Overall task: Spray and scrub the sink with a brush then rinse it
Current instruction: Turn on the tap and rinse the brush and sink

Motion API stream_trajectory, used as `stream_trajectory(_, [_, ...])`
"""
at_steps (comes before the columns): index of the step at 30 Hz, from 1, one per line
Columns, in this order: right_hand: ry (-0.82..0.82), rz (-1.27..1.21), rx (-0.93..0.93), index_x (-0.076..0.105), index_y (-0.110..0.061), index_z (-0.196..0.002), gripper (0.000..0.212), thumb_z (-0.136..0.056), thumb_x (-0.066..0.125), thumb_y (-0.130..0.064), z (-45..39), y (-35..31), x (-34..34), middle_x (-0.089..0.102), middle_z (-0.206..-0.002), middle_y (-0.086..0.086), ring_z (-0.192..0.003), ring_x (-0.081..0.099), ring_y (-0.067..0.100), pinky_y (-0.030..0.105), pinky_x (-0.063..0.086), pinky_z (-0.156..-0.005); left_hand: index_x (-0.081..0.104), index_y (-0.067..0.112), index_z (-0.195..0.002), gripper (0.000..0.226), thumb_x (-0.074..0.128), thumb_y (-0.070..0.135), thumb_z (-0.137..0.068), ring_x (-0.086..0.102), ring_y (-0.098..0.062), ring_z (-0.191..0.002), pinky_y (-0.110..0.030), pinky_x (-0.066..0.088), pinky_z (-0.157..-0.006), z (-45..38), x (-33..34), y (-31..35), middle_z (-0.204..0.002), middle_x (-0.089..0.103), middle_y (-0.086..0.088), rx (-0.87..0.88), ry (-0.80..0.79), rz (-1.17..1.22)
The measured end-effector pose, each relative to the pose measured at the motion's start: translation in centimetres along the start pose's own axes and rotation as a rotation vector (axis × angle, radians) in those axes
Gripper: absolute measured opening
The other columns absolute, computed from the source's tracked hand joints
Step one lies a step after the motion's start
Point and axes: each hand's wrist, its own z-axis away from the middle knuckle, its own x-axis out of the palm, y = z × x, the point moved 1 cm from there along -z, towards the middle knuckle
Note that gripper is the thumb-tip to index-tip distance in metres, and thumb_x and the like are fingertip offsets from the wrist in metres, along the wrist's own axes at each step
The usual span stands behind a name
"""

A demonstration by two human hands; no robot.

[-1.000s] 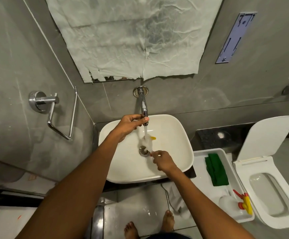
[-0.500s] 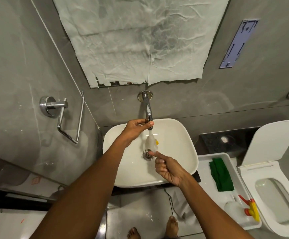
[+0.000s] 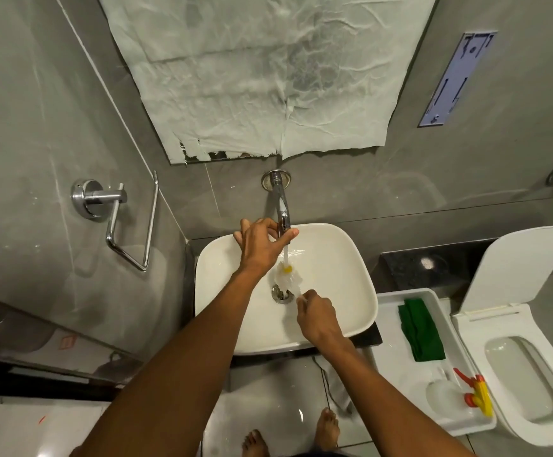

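Observation:
A white basin sink [image 3: 341, 275] sits on a dark counter below a chrome wall faucet [image 3: 281, 206]. Water runs from the spout. My left hand [image 3: 262, 245] grips the faucet's tip with thumb and fingers. My right hand [image 3: 318, 316] holds the handle of a brush [image 3: 286, 277] with white bristles and a yellow tip, its head under the stream just above the drain [image 3: 281, 295]. A clear spray bottle [image 3: 450, 395] with a red and yellow trigger lies in the white tray at the right.
The white tray [image 3: 390, 324] beside the sink also holds a folded green cloth [image 3: 420, 331]. An open toilet [image 3: 526, 357] stands at the far right. A chrome towel holder [image 3: 117, 219] projects from the left wall. My bare feet are on the wet floor below.
My right hand has turned and shifted slightly right over the drain, keeping the brush head under the water. My left hand stays on the faucet tip. The camera tilted a little.

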Motion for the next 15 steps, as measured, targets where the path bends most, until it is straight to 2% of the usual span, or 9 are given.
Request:
stream_trajectory(2, [0.010,0.000,0.009,0.062,-0.003,-0.117,0.034,-0.109,0.044,-0.031,0.0,0.0,0.1,0.072,-0.110,0.020,-0.100,0.068,0.039,0.041,0.052,-0.080,0.059,0.022,-0.081,0.045,0.078,0.062,-0.088,0.042,-0.018,-0.109,-0.037,0.018,-0.082,0.5,0.8,0.6,-0.094,0.069,0.005,0.010,0.099,-0.074])
stream_trajectory(4, [0.021,-0.001,0.024,0.061,-0.003,-0.117,0.034,-0.110,0.043,-0.031,0.0,-0.1,0.2,0.071,-0.111,0.020,-0.102,0.068,0.040,0.038,0.047,-0.077,0.052,0.023,-0.082,0.042,0.076,0.057,-0.092,0.046,-0.025,-0.111,-0.039,0.019,-0.084,0.9,1.6,1.1,-0.097,0.066,0.000,-0.012,0.164,-0.097])
stream_trajectory(6, [0.041,-0.019,0.021,0.063,-0.003,-0.116,0.034,-0.110,0.043,-0.030,0.1,-0.1,0.1,0.072,-0.109,0.019,-0.100,0.069,0.040,0.040,0.049,-0.079,0.050,0.023,-0.085,0.040,0.073,0.055,-0.094,0.049,-0.029,-0.114,-0.044,0.025,-0.089,1.1,2.0,1.3,-0.101,0.066,-0.004,-0.015,0.198,-0.123])
stream_trajectory(10, [0.128,-0.108,-0.036,0.068,-0.008,-0.119,0.035,-0.110,0.041,-0.029,0.3,-0.2,-0.2,0.077,-0.102,0.016,-0.095,0.071,0.039,0.044,0.057,-0.085,0.051,0.022,-0.087,0.043,0.072,0.059,-0.093,0.050,-0.031,-0.113,-0.046,0.028,-0.091,0.8,2.1,0.9,-0.102,0.067,-0.005,0.007,0.200,-0.161])
stream_trajectory(15, [0.186,-0.068,-0.016,0.068,-0.014,-0.119,0.037,-0.111,0.038,-0.034,0.4,0.3,-0.4,0.077,-0.098,0.013,-0.089,0.073,0.036,0.045,0.060,-0.083,0.050,0.022,-0.090,0.045,0.072,0.060,-0.094,0.047,-0.029,-0.115,-0.043,0.025,-0.090,0.6,1.9,0.9,-0.104,0.066,-0.004,0.005,0.164,-0.188])
